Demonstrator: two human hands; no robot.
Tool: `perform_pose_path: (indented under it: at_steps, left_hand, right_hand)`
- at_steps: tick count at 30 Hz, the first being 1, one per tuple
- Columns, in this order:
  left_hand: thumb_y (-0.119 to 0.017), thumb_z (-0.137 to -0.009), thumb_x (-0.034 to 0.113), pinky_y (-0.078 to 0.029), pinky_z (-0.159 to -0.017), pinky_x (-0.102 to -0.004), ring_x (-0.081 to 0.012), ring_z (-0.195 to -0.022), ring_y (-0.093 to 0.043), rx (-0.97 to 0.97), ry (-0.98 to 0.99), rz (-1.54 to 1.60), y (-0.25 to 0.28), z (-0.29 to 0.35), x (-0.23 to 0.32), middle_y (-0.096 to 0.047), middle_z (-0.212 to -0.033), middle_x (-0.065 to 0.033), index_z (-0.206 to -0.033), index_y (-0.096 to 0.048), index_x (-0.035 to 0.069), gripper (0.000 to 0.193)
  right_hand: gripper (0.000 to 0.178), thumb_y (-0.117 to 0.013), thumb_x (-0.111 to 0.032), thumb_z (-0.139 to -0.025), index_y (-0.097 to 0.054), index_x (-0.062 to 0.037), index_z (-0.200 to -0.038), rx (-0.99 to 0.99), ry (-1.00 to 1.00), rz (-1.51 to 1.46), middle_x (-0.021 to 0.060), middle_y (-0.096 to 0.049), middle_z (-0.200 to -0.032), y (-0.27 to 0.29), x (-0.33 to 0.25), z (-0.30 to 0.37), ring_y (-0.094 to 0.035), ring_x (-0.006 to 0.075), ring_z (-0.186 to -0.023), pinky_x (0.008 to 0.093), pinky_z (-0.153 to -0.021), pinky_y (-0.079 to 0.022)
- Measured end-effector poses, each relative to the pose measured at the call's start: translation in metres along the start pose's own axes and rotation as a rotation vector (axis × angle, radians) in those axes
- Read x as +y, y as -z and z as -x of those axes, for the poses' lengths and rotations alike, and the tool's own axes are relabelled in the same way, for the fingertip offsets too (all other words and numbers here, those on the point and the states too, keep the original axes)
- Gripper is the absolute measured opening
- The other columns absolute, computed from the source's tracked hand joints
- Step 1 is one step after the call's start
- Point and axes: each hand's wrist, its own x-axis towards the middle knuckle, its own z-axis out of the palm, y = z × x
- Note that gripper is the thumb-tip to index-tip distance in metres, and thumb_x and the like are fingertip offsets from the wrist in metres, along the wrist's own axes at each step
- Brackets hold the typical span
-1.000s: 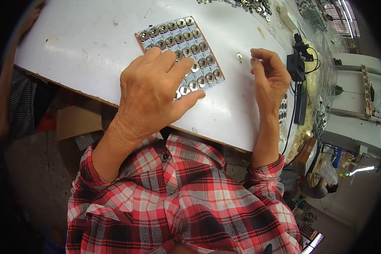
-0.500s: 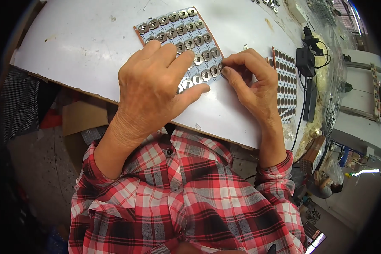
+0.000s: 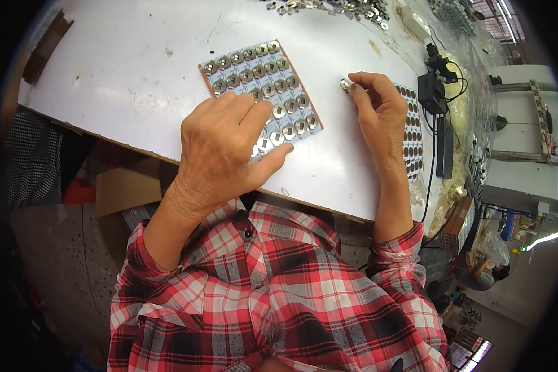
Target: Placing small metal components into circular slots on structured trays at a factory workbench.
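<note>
A pale blue board (image 3: 301, 132) with reddish-brown side edges lies on the white table, carrying rows of shiny round metal discs. My left hand (image 3: 220, 146) is over its lower left part, fingers bent and thumb stretched out apart along the near rows. What lies beneath that palm is hidden. To the right of the board, my right hand (image 3: 381, 118) has thumb and forefinger closed at a small silvery metal disc (image 3: 344, 84), which shows at the fingertips. Its other fingers are curled in.
A second board (image 3: 414, 136) with dark round pieces lies right of my right wrist. Loose metal discs (image 3: 353, 8) are heaped at the far edge. A black adapter (image 3: 431, 93) with cables stands at the right. A brown strip (image 3: 46, 46) lies far left. Another person (image 3: 482, 274) is at the right.
My right hand has left the board's right edge and moved right to the small metal disc. My left hand stays over the board. The view has shifted, showing more of the table's far side.
</note>
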Motion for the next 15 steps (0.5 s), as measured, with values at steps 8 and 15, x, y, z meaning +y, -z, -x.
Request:
perform_pose_path:
  at_steps: [8, 15]
  left_hand:
    - [-0.087, -0.066, 0.031, -0.047, -0.065, -0.0441, -0.0323, -0.074, -0.059, 0.049, -0.031, 0.126, -0.010, 0.009, 0.006, -0.057, -0.079, -0.0111, -0.081, -0.057, 0.006, 0.041]
    - [-0.088, -0.065, 0.033, -0.049, -0.064, -0.0420, -0.0292, -0.072, -0.060, 0.057, 0.004, -0.021, -0.010, 0.018, 0.008, -0.058, -0.077, -0.0085, -0.092, -0.063, 0.007, 0.045]
  right_hand:
    - [0.015, -0.065, 0.003, -0.089, -0.070, -0.0001, -0.102, -0.039, 0.218, 0.241, 0.0089, -0.063, -0.083, 0.008, 0.001, 0.009, -0.059, 0.0194, -0.072, 0.0301, -0.066, -0.047]
    - [0.009, -0.060, 0.005, -0.091, -0.064, 0.0016, -0.099, -0.057, 0.257, 0.175, 0.0083, -0.063, -0.084, 0.003, 0.007, 0.008, -0.055, 0.0154, -0.068, 0.0290, -0.065, -0.046]
